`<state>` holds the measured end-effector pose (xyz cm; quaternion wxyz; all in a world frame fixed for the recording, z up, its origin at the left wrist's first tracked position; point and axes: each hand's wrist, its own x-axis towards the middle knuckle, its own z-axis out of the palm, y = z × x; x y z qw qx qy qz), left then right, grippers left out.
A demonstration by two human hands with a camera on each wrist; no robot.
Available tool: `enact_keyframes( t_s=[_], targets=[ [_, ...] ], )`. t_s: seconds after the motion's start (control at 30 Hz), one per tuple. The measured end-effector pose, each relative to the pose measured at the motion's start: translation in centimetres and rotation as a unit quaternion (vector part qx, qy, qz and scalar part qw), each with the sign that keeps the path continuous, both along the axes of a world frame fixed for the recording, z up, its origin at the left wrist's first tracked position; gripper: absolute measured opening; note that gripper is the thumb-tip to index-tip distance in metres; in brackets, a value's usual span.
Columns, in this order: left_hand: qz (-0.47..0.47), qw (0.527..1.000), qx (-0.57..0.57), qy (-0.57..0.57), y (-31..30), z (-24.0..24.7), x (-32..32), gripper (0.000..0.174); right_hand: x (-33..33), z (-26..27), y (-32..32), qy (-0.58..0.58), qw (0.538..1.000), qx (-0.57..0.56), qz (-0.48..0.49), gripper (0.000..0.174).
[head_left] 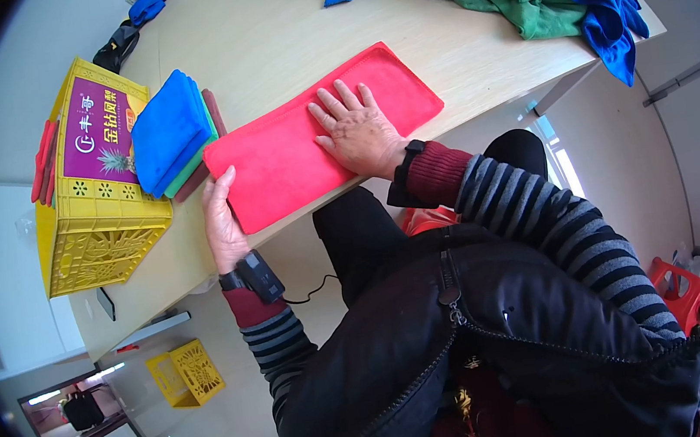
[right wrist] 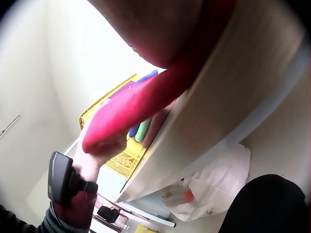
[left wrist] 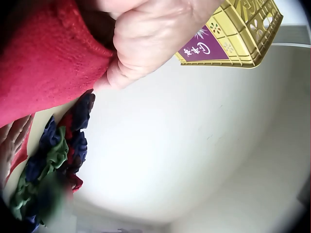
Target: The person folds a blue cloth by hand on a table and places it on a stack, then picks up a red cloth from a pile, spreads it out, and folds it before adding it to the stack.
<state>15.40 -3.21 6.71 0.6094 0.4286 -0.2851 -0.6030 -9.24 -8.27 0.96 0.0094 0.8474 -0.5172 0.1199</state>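
One folded red cloth (head_left: 283, 174) lay along the edge of the table (head_left: 258, 42), its end grasped by the left hand (head_left: 223, 221), the right hand (head_left: 362, 136) spread flat upon it. Of two yellow crates, the upper crate (head_left: 101, 216) read “金钻凤梨”; the lower crate (head_left: 186, 374) stood on the floor.

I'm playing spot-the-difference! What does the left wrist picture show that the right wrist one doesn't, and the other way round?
Only the left wrist view shows the crumpled blue and green cloths.

Only the right wrist view shows the folded cloths beside the crate, the white bundle below the table, and the black device on the left wrist.

Both show the red cloth, the left hand holding it, part of the right hand, and the yellow crate.
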Motion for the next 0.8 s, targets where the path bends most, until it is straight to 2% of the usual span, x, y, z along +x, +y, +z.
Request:
enact_keyframes(
  t_s=[0.27, 0.33, 0.47, 0.6, 0.67, 0.8],
  targets=[
    [-0.025, 0.993, -0.106, -0.048, -3.3, 4.5, -7.8, 0.033, 0.0, 0.0, 0.4, -0.008, 1.000, 0.004, -0.003, 0.061],
    [-0.115, 0.979, -0.100, -0.134, -5.5, 4.3, -9.2, 0.026, -0.7, 0.1, 0.7, -0.013, 1.000, -0.001, 0.001, 0.061],
    [-0.147, 0.967, -0.094, -0.186, -8.7, 4.1, -13.5, 0.021, -3.1, 0.8, 2.9, -0.023, 0.999, -0.013, 0.018, 0.060],
    [-0.196, 0.942, -0.042, -0.268, -10.7, 2.8, -17.2, 0.021, -5.6, 1.3, 6.6, -0.029, 0.998, 0.001, 0.058, 0.059],
    [-0.201, 0.913, -0.022, -0.354, -11.3, 2.0, -19.2, 0.020, -6.4, 1.5, 7.6, -0.046, 0.993, 0.032, 0.101, 0.057],
    [-0.200, 0.859, -0.011, -0.472, -12.2, -0.4, -22.4, 0.021, -7.2, 1.3, 8.1, -0.013, 0.992, 0.052, 0.116, 0.055]
  ],
)
